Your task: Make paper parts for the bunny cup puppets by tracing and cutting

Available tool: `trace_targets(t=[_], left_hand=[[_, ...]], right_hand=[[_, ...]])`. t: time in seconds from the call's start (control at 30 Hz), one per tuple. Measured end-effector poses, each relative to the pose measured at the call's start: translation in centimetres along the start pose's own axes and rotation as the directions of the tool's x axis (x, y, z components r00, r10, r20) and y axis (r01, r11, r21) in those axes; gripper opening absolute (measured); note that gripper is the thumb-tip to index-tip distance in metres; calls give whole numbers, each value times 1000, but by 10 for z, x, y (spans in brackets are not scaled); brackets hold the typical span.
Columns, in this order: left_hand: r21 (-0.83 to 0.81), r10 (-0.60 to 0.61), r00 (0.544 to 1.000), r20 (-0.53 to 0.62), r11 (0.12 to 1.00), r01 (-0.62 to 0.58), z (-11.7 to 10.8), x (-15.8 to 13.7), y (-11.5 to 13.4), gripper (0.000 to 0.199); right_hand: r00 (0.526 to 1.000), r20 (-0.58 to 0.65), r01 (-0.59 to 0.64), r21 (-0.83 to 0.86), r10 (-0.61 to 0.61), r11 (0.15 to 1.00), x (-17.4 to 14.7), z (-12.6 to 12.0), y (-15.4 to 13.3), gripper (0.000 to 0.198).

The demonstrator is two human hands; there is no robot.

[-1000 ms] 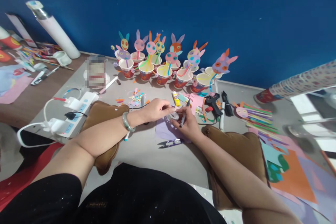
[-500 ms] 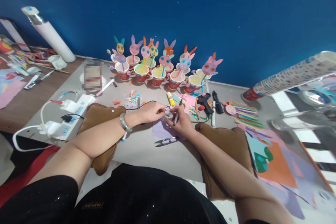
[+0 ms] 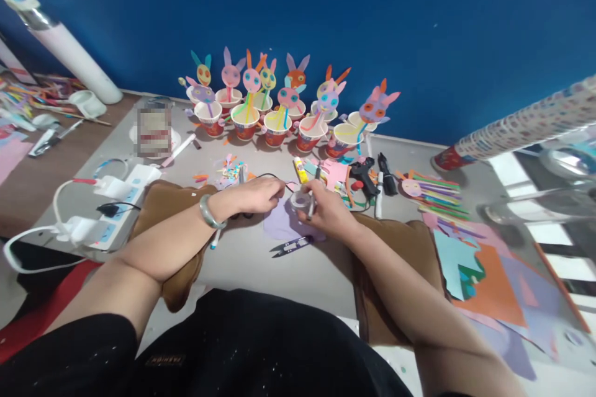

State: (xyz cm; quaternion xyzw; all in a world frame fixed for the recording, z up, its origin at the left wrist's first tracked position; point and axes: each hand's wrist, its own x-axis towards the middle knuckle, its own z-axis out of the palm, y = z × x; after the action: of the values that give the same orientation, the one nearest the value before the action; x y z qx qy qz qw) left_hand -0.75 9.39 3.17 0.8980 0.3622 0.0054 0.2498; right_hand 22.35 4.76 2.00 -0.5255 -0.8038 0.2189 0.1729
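Observation:
My right hand (image 3: 329,209) has its fingers closed round a slim marker (image 3: 311,206) that stands nearly upright. Against those fingertips is a small clear round piece (image 3: 299,200), like a tape roll or a shallow cup; I cannot tell which. My left hand (image 3: 261,195) is just left of it, fingers curled together, and whatever they may pinch is hidden. Beneath both hands lies a sheet of lavender paper (image 3: 275,227). Thread snips (image 3: 290,247) rest at the paper's near edge.
Several paper cups with rabbit-faced figures (image 3: 278,130) line the blue wall. A glue gun (image 3: 365,177), a glue stick (image 3: 300,170) and paper scraps (image 3: 231,167) lie beyond my hands. A power strip (image 3: 128,198) is left; stacked cups (image 3: 521,127) and coloured sheets (image 3: 500,285) are right.
My left hand has drawn slightly left, away from the clear round piece. My right hand keeps the marker and that piece. The whole view has shifted a little.

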Motion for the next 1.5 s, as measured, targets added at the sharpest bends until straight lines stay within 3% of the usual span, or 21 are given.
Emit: trace_targets(t=[0.23, 0.47, 0.77, 1.07, 1.33, 1.5], left_hand=[[-16, 163, 987, 5, 987, -163, 2, -4, -14, 26], [49, 192, 981, 19, 980, -193, 1, -14, -7, 20], [97, 250, 968, 1, 964, -249, -1, -15, -6, 15], [217, 225, 973, 55, 948, -231, -5, -15, -5, 12], [239, 181, 983, 9, 955, -178, -7, -18, -5, 15], [304, 211, 977, -12, 932, -197, -6, -16, -6, 15]], right_hand=[[989, -29, -149, -225, 146, 963, -38, -45, 38, 31], [988, -87, -141, -206, 125, 968, -51, -47, 58, 28], [987, -76, -156, -178, 145, 971, -48, -43, 56, 28], [984, -11, -175, -226, 178, 958, -50, -47, 54, 27], [968, -147, -239, -285, 204, 928, -49, -50, 53, 28], [963, -45, -267, -300, 266, 916, -48, -54, 37, 25]])
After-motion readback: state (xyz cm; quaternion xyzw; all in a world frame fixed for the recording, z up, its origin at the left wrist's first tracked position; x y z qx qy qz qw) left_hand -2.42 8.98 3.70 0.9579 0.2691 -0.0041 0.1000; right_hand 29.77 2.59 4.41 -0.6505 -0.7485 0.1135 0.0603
